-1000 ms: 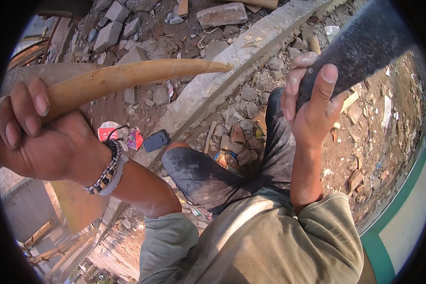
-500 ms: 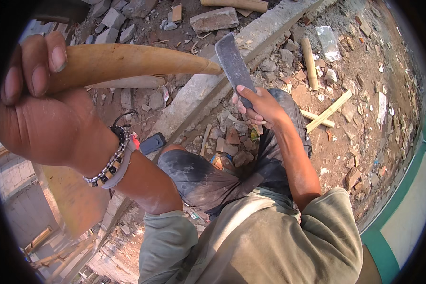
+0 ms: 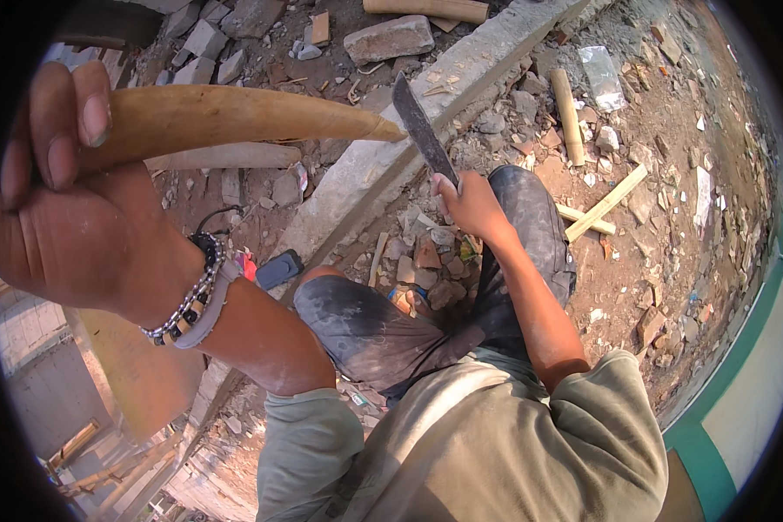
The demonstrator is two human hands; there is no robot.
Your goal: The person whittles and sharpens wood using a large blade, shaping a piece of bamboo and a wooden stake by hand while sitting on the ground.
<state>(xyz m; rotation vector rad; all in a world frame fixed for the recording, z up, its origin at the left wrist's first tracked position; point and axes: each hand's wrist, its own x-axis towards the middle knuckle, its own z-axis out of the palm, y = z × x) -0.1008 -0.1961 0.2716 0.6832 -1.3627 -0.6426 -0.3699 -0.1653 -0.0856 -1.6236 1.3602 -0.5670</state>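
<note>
My left hand (image 3: 78, 183) is raised at the upper left with its fingers wrapped round a wooden pole (image 3: 235, 113). The pole is smooth and yellow-brown, and narrows to a tip at its right end, over a concrete beam. My right hand (image 3: 474, 204) grips a machete (image 3: 422, 126) with a dark, broad blade; its handle is hidden in my fist. The blade points up and left, its narrow side turned toward me, close beside the pole's tip. Whether blade and wood touch, I cannot tell.
The concrete beam (image 3: 348, 187) runs diagonally across rubble-strewn ground. Bamboo pieces (image 3: 568, 117) and split strips (image 3: 613, 203) lie at the right. A dark phone-like object (image 3: 278, 269) rests by my knee. Broken blocks (image 3: 390, 40) lie beyond, and a green-edged wall (image 3: 705, 374) stands at the right.
The machete has turned in my right hand, so its blade now shows narrower. My right hand has shifted slightly left. My left hand and the pole have moved only a little.
</note>
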